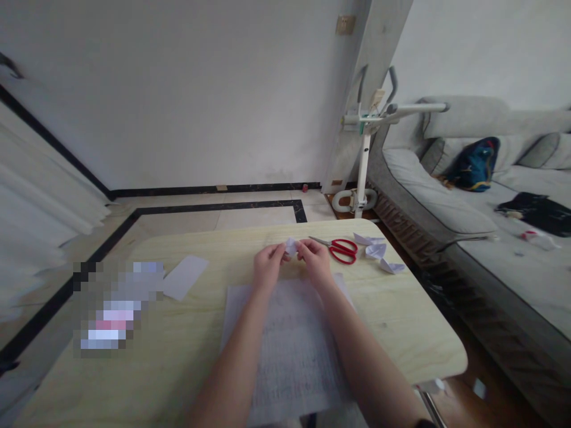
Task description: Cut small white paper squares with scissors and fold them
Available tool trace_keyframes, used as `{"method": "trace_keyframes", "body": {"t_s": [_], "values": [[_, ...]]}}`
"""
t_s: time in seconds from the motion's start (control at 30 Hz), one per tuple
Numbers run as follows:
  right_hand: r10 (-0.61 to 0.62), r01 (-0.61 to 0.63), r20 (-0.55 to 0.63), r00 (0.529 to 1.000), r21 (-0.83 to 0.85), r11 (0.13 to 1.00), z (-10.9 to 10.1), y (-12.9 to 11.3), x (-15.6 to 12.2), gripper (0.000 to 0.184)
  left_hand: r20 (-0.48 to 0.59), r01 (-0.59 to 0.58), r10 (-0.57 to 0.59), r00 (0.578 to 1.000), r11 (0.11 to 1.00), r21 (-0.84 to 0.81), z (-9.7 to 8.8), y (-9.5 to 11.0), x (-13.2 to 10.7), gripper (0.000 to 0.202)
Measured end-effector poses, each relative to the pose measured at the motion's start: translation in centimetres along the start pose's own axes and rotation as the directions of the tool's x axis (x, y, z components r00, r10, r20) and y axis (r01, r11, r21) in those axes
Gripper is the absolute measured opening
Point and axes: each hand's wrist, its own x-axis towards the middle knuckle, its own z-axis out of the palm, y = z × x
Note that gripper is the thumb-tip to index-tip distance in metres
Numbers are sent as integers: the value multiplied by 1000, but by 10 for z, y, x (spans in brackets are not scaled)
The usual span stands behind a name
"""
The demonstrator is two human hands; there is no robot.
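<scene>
A small folded piece of white paper is held up between my two hands over the far half of the table. My left hand pinches its left side, and my right hand grips the right side with thumb and fingers. Just right of my right hand lie scissors with red handles, blades pointing left. Beyond them, several folded white paper pieces rest near the table's right edge. Under my forearms is a large printed sheet. Its print is too blurred to read.
The pale wooden table has rounded corners. On its left lie a plain white paper sheet and a pixelated item. A grey sofa and white exercise equipment stand beyond the table to the right.
</scene>
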Motion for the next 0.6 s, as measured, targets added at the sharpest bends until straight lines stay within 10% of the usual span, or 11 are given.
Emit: {"method": "trace_keyframes", "body": {"t_s": [0.6], "values": [[32, -32, 10, 999, 43, 999, 1, 4, 0, 22, 99, -70, 66, 993, 997, 40, 4, 4, -4, 26]]}}
